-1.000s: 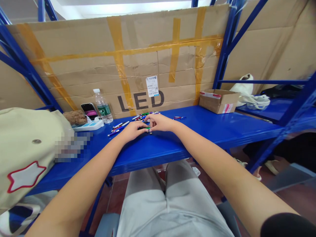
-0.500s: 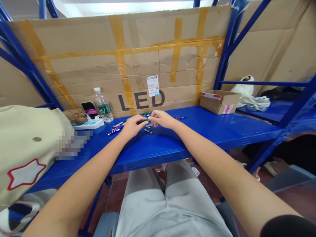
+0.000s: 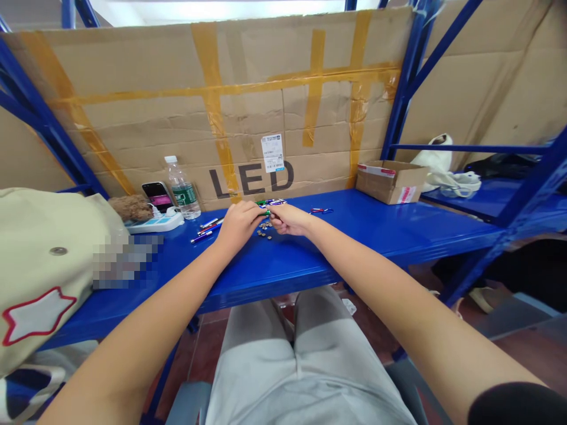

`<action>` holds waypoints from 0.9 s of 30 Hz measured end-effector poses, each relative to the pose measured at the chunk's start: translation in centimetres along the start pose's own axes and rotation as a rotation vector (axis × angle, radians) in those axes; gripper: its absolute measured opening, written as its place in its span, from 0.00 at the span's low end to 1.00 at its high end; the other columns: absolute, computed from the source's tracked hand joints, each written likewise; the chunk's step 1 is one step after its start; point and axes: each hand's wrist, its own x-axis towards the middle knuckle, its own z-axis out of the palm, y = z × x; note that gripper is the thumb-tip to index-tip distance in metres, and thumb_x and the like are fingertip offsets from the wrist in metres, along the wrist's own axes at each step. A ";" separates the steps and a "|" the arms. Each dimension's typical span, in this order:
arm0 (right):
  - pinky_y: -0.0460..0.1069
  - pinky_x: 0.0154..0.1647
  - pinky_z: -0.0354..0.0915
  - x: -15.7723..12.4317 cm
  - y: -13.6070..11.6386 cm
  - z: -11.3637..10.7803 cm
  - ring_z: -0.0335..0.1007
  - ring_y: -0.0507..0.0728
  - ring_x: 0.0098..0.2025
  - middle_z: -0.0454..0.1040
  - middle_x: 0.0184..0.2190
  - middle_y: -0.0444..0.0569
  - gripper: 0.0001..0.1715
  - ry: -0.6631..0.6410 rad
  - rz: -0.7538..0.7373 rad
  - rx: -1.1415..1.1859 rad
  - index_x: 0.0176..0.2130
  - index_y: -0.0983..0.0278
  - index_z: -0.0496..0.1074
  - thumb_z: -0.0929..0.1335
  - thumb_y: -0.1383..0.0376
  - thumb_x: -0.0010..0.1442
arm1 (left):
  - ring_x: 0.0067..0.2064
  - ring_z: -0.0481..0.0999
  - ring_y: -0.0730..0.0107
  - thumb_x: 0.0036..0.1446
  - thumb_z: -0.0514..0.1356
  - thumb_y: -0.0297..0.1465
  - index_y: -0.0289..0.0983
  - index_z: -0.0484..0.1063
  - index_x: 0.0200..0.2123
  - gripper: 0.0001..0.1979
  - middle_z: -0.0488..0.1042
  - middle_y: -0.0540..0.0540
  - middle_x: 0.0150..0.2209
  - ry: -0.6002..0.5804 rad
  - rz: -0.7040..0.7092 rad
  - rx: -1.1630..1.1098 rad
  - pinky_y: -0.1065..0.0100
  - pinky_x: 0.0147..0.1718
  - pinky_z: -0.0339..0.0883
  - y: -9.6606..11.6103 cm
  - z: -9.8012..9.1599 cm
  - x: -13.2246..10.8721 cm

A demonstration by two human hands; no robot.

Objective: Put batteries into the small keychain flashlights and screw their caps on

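Over the blue tabletop, both hands meet around a slim green tube, which looks like a mini flashlight. My left hand has its fingers closed on one end, seen from the back. At the other end my right hand pinches it with curled fingers. Below them lie several small round button cells. Left of my left hand are several blue and red metal tubes of similar shape. More coloured tubes lie behind the hands, partly hidden.
A red tube with a blue clip lies to the right. A water bottle, phone and power strip stand back left, near a cream bag. An open cardboard box sits back right, before a cardboard wall.
My right hand has turned, its fingers curling tighter and lower around the green flashlight. My left hand's fingers have closed over more. The view has shifted slightly.
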 end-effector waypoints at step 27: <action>0.50 0.43 0.64 -0.4 1.3 -7.0 0.71 0.62 0.46 0.77 0.44 0.50 0.16 0.267 0.236 -1.220 0.40 0.59 0.78 0.70 0.55 0.52 | 0.41 0.77 0.61 0.57 0.60 0.35 0.34 0.77 0.39 0.11 0.80 0.43 0.39 0.005 -0.369 -0.094 0.65 0.43 0.69 -1.2 -0.7 -0.5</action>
